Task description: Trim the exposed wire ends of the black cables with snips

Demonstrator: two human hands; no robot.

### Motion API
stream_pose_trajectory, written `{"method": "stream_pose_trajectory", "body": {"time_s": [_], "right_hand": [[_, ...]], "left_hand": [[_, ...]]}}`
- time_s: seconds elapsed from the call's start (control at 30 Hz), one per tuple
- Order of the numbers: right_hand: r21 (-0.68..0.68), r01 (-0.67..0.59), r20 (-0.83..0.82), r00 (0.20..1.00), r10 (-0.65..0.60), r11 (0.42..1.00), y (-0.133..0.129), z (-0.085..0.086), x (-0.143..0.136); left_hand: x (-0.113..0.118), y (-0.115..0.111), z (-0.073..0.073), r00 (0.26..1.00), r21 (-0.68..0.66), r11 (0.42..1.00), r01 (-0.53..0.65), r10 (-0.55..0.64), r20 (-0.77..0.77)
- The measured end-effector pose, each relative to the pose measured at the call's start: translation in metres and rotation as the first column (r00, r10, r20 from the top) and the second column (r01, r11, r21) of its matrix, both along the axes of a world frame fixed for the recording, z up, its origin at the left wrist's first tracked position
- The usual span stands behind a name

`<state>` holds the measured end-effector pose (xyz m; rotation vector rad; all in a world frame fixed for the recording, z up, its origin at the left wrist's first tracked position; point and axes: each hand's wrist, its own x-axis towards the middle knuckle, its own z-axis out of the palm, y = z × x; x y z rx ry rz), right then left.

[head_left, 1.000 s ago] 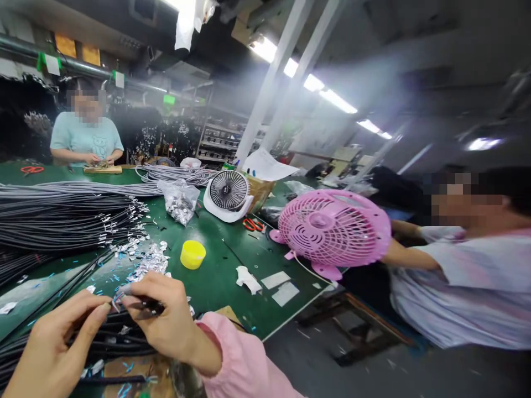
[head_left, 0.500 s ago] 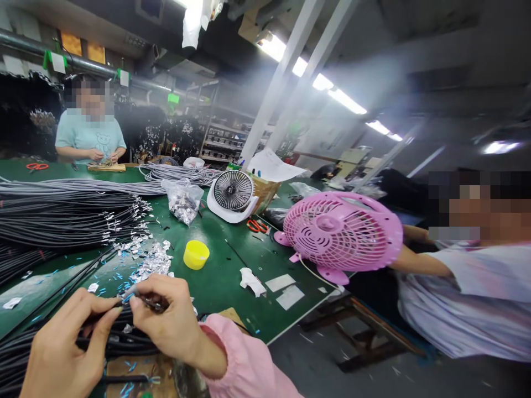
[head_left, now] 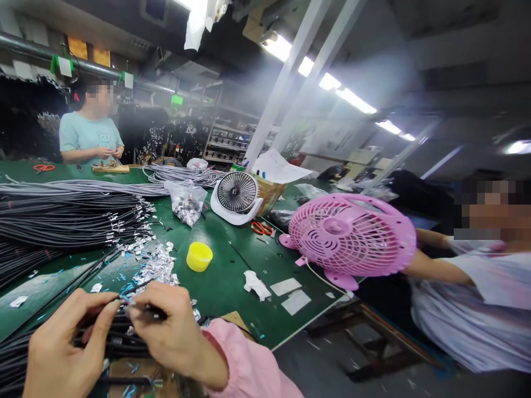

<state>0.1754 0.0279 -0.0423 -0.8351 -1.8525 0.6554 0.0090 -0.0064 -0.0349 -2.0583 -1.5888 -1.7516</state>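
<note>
At the lower left, my left hand (head_left: 68, 342) pinches the end of a thin black cable (head_left: 121, 299) between thumb and forefinger. My right hand (head_left: 172, 329), in a pink sleeve, meets it there with bent fingers closed. A dark object (head_left: 156, 314) shows inside its grip; its kind is hard to make out. Under both hands lies a bundle of black cables (head_left: 124, 345). Below, a stripped cable end (head_left: 155, 382) with fine coloured wires rests above a brown board (head_left: 136, 367). Foil scraps (head_left: 160, 265) and small blue bits lie just beyond my hands.
A yellow cup (head_left: 199, 256), a bag of small parts (head_left: 186, 204), red-handled scissors (head_left: 262, 228) and a white fan (head_left: 237, 193) stand or lie farther back. A pink fan (head_left: 350, 235) sits near the right table edge. One co-worker sits across, another at right.
The view has shifted slightly, moving the scene rightward. A light blue sliver at my right fingertips no longer shows clearly. The co-worker across has turned their head sideways.
</note>
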Motion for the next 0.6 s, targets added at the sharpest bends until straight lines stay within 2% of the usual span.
{"method": "stream_pose_trajectory", "body": {"time_s": [0.07,0.13,0.33,0.6], "right_hand": [[-0.027,0.022,-0.108,0.994,-0.025,0.999,0.0017,-0.0001,0.0025],[-0.019,0.022,-0.136,0.990,-0.024,1.000,0.0028,0.0016,0.0038],[0.028,-0.045,-0.089,0.995,0.048,0.999,0.0053,-0.0017,0.0018],[-0.017,-0.012,-0.044,0.999,0.012,1.000,0.0069,-0.0042,0.0019]], "left_hand": [[-0.0036,0.0003,0.0001,0.999,0.002,1.000,-0.013,0.013,0.031],[-0.0072,-0.0003,-0.0012,0.999,0.008,1.000,-0.013,0.012,0.052],[-0.0107,-0.0039,-0.0054,0.998,-0.013,1.000,-0.017,0.017,0.056],[-0.0039,-0.0057,0.0002,0.999,-0.001,1.000,-0.010,0.010,0.035]]}}
